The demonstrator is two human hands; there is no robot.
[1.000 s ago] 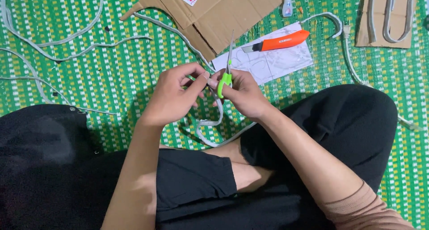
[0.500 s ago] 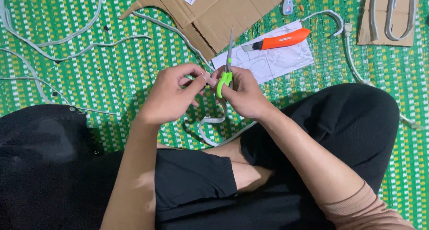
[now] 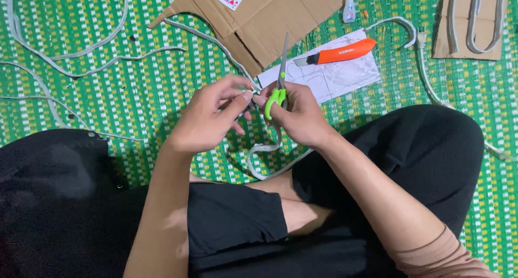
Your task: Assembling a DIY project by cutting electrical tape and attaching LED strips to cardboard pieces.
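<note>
Right hand closed around the green-handled scissors, blades together, pointing up and away. Left hand fingers pinched on a small dark piece, too small to identify, touching the scissor handle. White cord loops below both hands. One orange utility knife on paper, well apart. Green mat open to the left.

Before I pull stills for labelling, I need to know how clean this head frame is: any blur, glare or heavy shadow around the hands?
Head view: lighting soft and even; the green woven mat reads sharp, no glare. The left hand and right hand are slightly soft, and the scissors stay legible. A dim shadow lies under the hands; the black clothing loses detail.
</note>
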